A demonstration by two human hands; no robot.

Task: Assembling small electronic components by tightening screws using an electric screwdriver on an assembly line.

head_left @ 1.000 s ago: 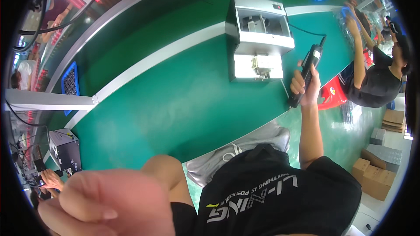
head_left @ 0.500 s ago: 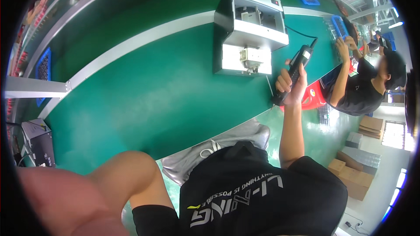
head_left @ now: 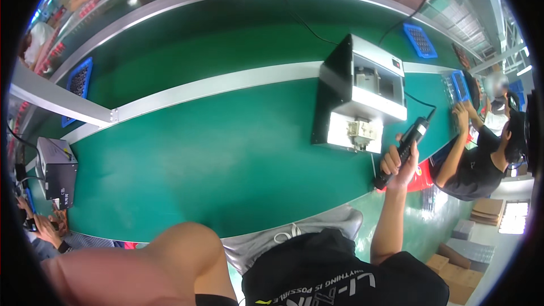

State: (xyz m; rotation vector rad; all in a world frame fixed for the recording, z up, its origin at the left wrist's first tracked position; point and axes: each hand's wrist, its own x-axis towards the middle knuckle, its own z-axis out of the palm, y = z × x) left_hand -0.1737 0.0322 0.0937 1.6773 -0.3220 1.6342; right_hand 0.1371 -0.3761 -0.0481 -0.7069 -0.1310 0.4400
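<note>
Black tool (head_left: 410, 140) in right hand's grip (head_left: 403, 171), machine (head_left: 374, 105) nearby, green table (head_left: 198, 164)

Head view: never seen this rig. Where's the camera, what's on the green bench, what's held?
No robot: a fisheye camera worn on a person's head looks down, bending straight edges. The person's bare right hand grips a black, elongated handheld tool. The bare left arm is blurred near the lens; its hand cannot be made out. On the green, smooth-topped bench stand a boxy black and silver machine, with a metal fixture on its front ledge, and, at left, a grey and black box.
</note>
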